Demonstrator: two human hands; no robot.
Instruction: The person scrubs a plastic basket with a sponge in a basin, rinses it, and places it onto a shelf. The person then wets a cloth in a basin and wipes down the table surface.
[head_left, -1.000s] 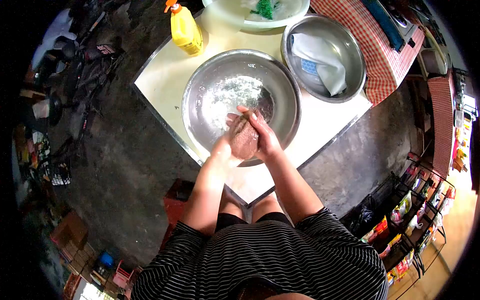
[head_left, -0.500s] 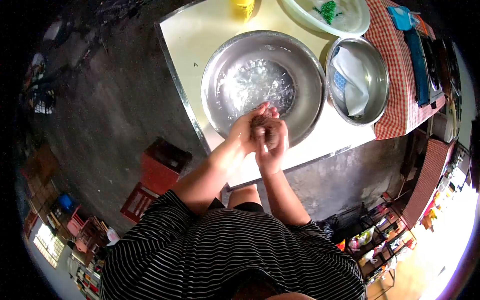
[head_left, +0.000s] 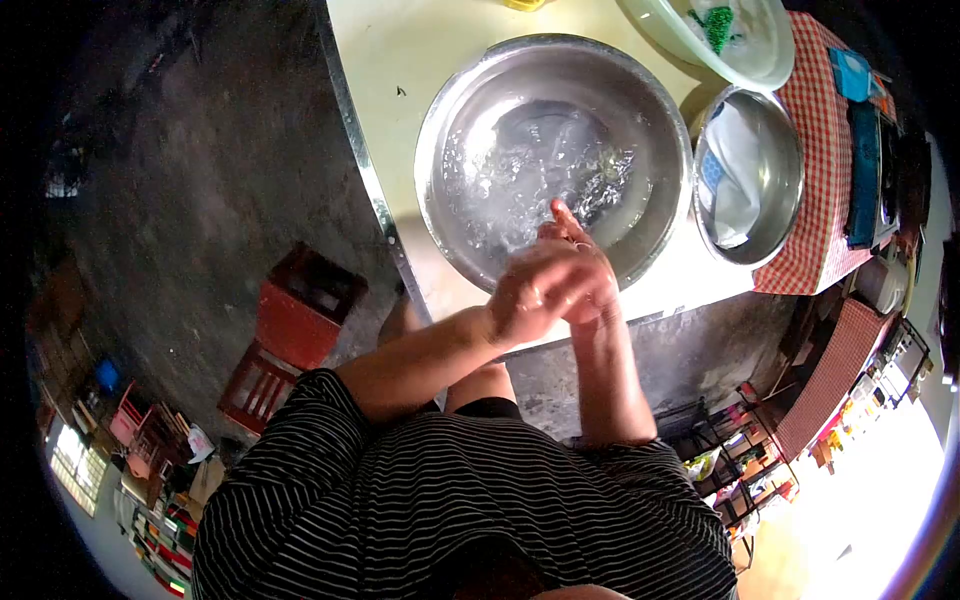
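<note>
A large metal basin point(head_left: 652, 235) of rippling water stands on the pale table point(head_left: 385, 130). Over its near rim my two wet hands are pressed together. My left hand point(head_left: 540, 290) lies across the top, blurred by motion, its fingers smeared. Beneath and to the right is my right hand point(head_left: 592, 285), partly covered, with some fingertips pointing toward the water. The brown round thing seen earlier does not show now; whether it is hidden between the palms cannot be made out.
Right of the basin sits a smaller metal bowl point(head_left: 780, 205) with a white and blue cloth point(head_left: 735, 170). Behind it are a pale green tub point(head_left: 665, 35) with a green scrubber point(head_left: 716, 28) and a checkered cloth point(head_left: 812, 130). A red stool point(head_left: 290, 325) stands at left.
The view has shifted, so the table and basin sit farther right. My left hand has moved over my right, and the brown thing has gone out of sight.
</note>
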